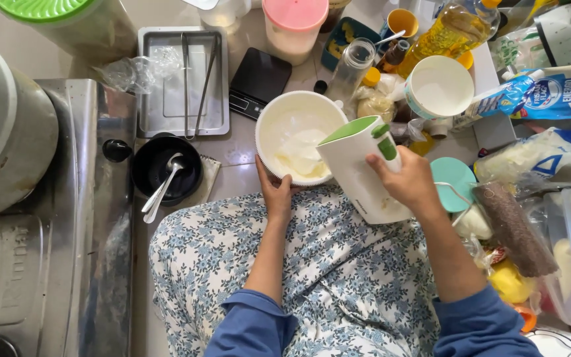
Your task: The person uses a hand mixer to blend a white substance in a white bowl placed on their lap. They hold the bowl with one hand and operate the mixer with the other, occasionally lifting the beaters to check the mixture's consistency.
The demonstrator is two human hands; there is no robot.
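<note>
White hand mixer (358,165) gripped by right hand (408,182) hides beaters; left hand (273,192) clasps bowl (292,135)

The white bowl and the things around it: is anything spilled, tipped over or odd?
Nothing looks spilled. The left hand steadies the white bowl of cream, upright, and the right hand holds the hand mixer over it. The oil bottle lies tilted among crowded items.

Bright, even light falls from above, so shadows stay soft and short. The steel stove top (94,218) shows streaky glare, and the oil bottle (451,30) glints. Focus is sharp at centre; the wide lens bends and slightly smears things at the edges.
</note>
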